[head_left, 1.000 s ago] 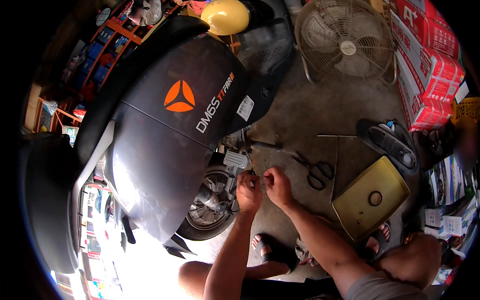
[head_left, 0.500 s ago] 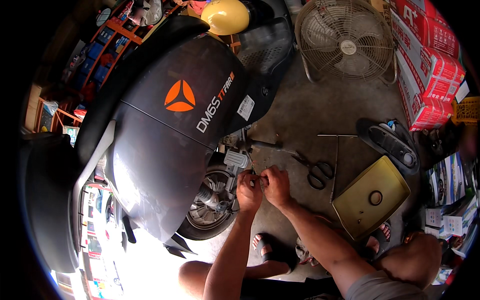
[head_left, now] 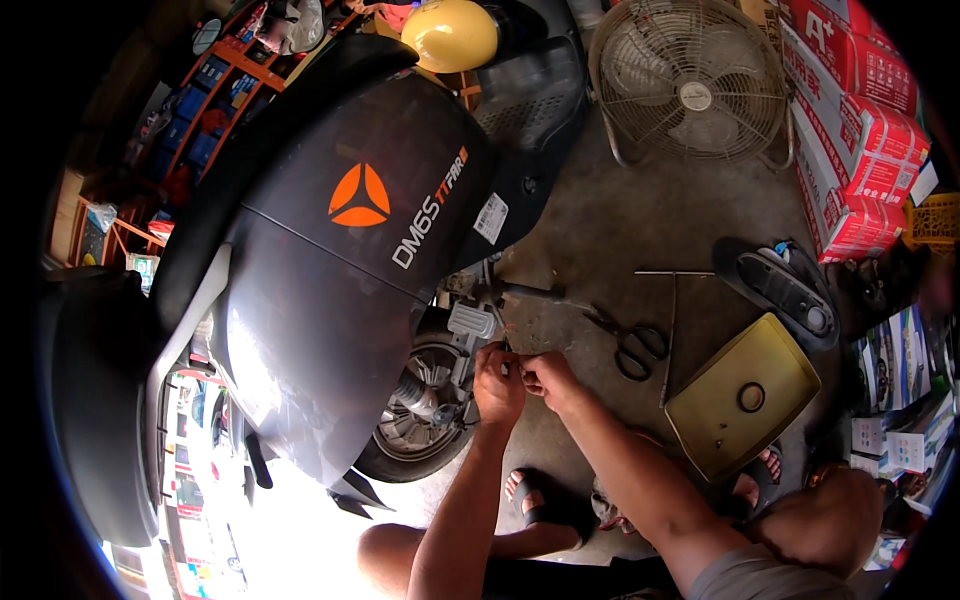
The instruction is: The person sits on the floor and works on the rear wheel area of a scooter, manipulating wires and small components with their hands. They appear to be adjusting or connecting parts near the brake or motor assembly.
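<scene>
Left hand [head_left: 498, 386] and right hand [head_left: 549, 377] curled, close together, what they pinch too small to tell, forearms [head_left: 640, 465] converging from near side, scooter wheel [head_left: 398, 432] just left.

the left forearm [head_left: 462, 500] rises steeply from the lower edge, leaning slightly right, its wrist nearly straight. the left hand [head_left: 498, 388] is curled with its back up, its fingers [head_left: 490, 353] bent inward. the right forearm [head_left: 632, 455] slants up and to the left from a bent elbow, and the right hand [head_left: 550, 376] points left, its fingers curled toward the other hand. the two hands meet at the fingertips or nearly so; the exact grip is too small to tell. both knees are bent, the left knee [head_left: 388, 555] and right knee [head_left: 835, 520] spread wide.
</scene>
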The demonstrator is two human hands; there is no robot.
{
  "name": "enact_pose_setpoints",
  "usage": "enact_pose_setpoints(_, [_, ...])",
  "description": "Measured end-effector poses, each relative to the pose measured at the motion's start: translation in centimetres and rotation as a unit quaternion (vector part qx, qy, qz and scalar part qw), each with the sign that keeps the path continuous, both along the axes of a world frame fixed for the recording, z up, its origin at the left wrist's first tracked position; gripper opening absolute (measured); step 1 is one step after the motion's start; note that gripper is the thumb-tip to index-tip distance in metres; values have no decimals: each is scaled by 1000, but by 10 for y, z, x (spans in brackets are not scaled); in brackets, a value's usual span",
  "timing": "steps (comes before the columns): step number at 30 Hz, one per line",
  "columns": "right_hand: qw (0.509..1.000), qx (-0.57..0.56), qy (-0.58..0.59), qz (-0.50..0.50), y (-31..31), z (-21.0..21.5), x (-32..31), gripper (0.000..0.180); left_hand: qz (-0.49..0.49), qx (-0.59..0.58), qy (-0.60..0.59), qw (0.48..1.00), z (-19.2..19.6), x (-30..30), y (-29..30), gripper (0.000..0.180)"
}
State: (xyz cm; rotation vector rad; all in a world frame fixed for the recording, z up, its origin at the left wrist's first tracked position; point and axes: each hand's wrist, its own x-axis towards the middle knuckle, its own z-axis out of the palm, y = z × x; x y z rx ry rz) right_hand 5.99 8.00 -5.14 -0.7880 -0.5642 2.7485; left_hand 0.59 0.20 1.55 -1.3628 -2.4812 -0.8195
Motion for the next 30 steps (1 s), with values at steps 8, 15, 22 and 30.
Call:
enact_pose_setpoints(8, [845,494,-58,-197,-4,-5,5,6,-20,43,19,999,-3,2,5,9])
enact_pose_setpoints(15, [743,641,-34,-191,12,16,21,15,-10,33,-7,999,-5,-3,-1,4])
enact_pose_setpoints(22, [738,641,-9,-213,12,27,23,14,-21,29,5,999,-3,-3,-2,6])
enact_pose_setpoints(30, [715,659,-22,-232,14,21,19,10,-30,50,10,998,-3,-3,-2,9])
